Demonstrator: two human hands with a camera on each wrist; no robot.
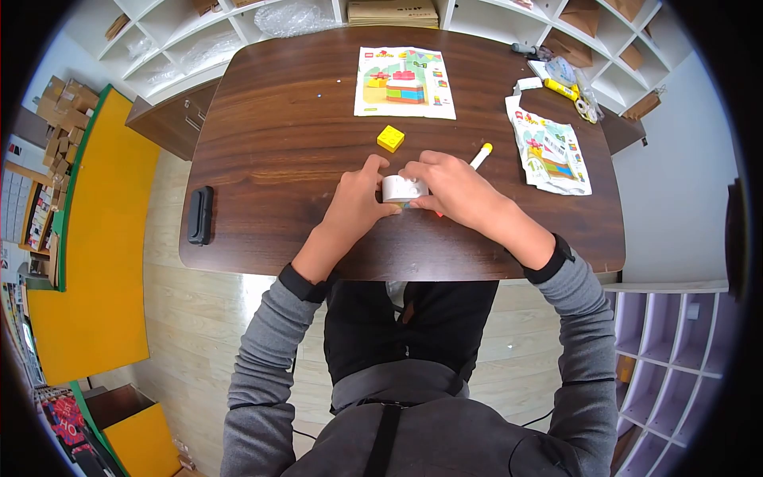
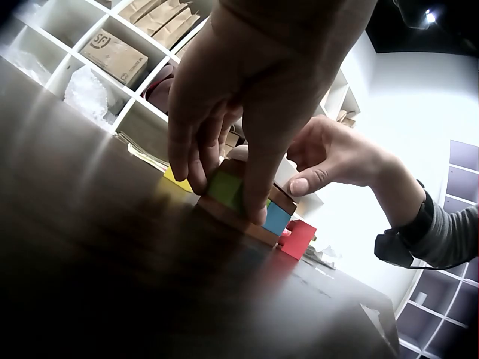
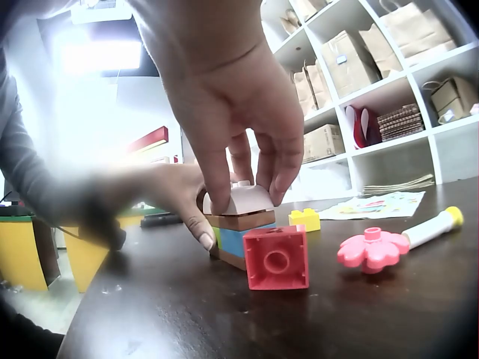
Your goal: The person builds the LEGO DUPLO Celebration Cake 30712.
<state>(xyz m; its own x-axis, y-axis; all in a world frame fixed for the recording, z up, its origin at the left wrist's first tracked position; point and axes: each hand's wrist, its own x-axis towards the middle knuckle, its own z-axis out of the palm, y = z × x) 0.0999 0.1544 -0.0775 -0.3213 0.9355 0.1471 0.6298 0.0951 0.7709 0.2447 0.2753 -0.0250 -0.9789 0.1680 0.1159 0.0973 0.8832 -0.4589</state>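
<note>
On the table, both hands are at a small stack of toy bricks, with brown layers above and below a green brick and a blue brick. A white rounded brick tops it. My left hand grips the stack's sides, thumb across the green and blue bricks. From above, my right hand pinches the white brick between thumb and fingers. A red brick lies on its side by the stack, its hollow underside showing in the right wrist view. Beyond the stack sits a yellow brick.
A pink flower piece and a white stick with a yellow end lie to the right. Farther back is a picture sheet. An opened packet lies at the right, a black case at the left edge.
</note>
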